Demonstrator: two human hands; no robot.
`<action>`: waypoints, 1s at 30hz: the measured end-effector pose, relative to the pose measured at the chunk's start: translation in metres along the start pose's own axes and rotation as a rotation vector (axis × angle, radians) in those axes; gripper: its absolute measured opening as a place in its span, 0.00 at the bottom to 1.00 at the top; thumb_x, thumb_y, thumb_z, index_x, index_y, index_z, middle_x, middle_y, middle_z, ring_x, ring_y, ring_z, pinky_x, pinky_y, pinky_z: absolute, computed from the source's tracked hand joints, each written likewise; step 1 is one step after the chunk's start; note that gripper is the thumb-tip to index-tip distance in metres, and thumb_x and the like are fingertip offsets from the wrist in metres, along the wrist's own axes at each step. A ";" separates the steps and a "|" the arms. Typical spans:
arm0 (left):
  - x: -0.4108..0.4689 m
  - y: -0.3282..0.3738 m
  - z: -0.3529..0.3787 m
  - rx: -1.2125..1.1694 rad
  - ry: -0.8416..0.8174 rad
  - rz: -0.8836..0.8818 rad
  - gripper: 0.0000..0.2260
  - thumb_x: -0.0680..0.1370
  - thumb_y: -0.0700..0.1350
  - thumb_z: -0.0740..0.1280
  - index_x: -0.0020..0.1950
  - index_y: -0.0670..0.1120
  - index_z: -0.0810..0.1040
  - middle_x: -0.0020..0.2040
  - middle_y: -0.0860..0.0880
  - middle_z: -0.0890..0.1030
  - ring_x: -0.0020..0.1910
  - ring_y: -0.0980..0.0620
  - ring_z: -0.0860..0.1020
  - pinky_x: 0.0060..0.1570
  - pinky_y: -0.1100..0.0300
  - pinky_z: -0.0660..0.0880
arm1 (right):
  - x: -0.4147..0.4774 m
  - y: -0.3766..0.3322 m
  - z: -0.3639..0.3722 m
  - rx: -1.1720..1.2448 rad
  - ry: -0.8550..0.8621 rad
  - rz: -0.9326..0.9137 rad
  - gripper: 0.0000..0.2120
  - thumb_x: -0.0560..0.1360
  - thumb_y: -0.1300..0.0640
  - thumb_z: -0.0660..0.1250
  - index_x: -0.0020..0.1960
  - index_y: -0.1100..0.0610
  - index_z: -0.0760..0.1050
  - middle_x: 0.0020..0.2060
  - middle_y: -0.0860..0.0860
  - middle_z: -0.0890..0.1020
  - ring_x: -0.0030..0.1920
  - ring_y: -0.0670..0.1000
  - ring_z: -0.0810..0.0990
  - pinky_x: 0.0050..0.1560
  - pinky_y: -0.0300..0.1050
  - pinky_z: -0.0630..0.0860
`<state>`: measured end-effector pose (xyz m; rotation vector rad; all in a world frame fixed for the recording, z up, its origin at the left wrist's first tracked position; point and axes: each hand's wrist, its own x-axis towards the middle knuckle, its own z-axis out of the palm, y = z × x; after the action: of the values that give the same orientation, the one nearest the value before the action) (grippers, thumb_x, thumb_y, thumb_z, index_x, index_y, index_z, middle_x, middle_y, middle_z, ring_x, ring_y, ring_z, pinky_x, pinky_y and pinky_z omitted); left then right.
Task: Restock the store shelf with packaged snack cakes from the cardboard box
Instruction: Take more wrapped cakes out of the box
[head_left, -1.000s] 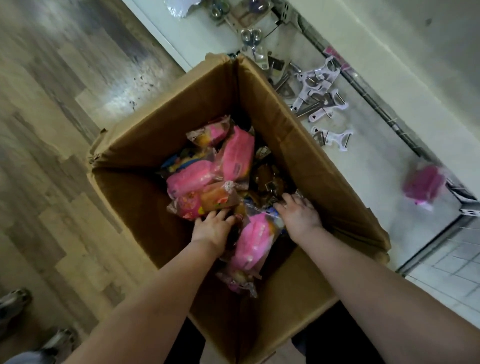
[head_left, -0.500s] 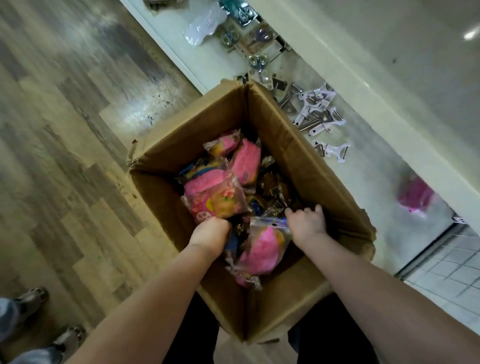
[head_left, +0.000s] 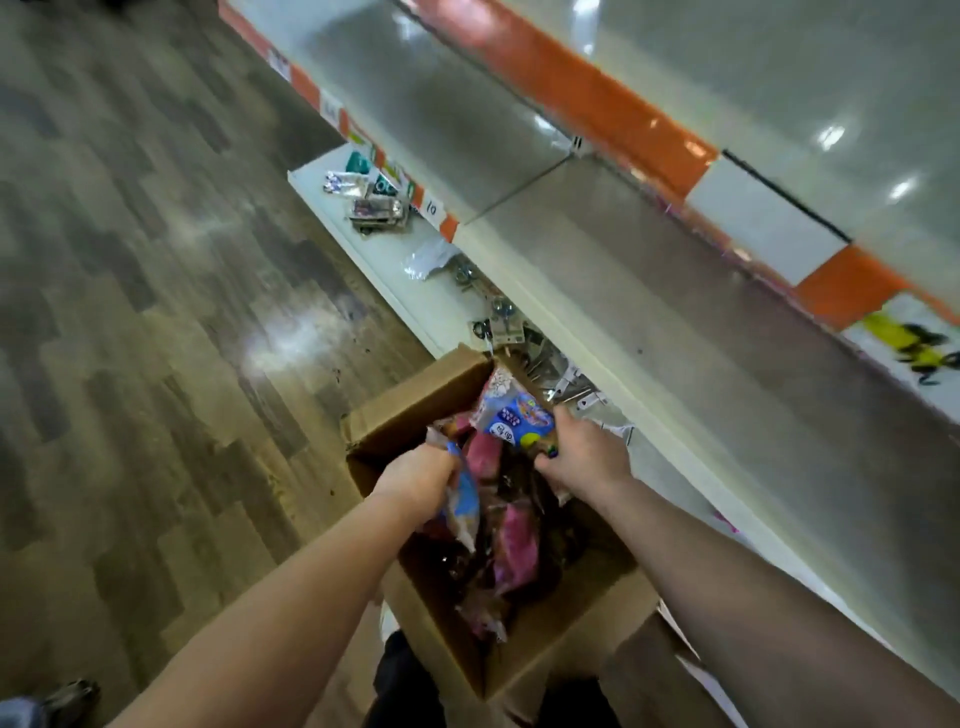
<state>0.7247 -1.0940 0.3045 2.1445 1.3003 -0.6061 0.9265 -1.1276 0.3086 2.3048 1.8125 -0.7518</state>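
At lower centre of the frame, over the open brown cardboard box: left hand clamped round a blue-and-white plastic snack-cake packet, right hand clamped round a second blue plastic packet with cartoon print, raised just above the box's far rim. Inside the box, heaped pink and dark plastic-wrapped snack cakes. To the right and above, white store shelf boards edged by an orange price strip, small carded hardware on the lowest board at upper centre, grey-brown wood-pattern floor at left.
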 end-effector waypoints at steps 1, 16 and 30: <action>-0.008 0.000 -0.022 0.007 0.034 -0.001 0.12 0.73 0.37 0.66 0.55 0.45 0.78 0.55 0.45 0.78 0.56 0.43 0.77 0.51 0.53 0.74 | -0.003 -0.006 -0.020 -0.002 0.031 0.000 0.27 0.72 0.45 0.66 0.66 0.53 0.63 0.49 0.54 0.80 0.50 0.58 0.80 0.41 0.46 0.74; -0.100 0.033 -0.303 0.083 0.734 0.152 0.04 0.74 0.41 0.63 0.45 0.49 0.76 0.48 0.49 0.78 0.48 0.46 0.76 0.40 0.57 0.73 | -0.053 -0.064 -0.280 0.081 0.518 -0.056 0.28 0.69 0.46 0.69 0.64 0.54 0.65 0.52 0.57 0.81 0.52 0.60 0.79 0.41 0.47 0.72; -0.095 0.185 -0.364 0.140 0.763 0.408 0.05 0.77 0.42 0.64 0.50 0.42 0.75 0.50 0.43 0.77 0.47 0.43 0.75 0.41 0.54 0.71 | -0.128 0.079 -0.357 0.180 0.643 0.266 0.27 0.70 0.42 0.69 0.62 0.53 0.65 0.48 0.53 0.81 0.50 0.58 0.80 0.44 0.47 0.77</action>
<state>0.8835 -0.9841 0.6767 2.7838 1.1114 0.3409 1.0905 -1.1253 0.6599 3.0828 1.6135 -0.1346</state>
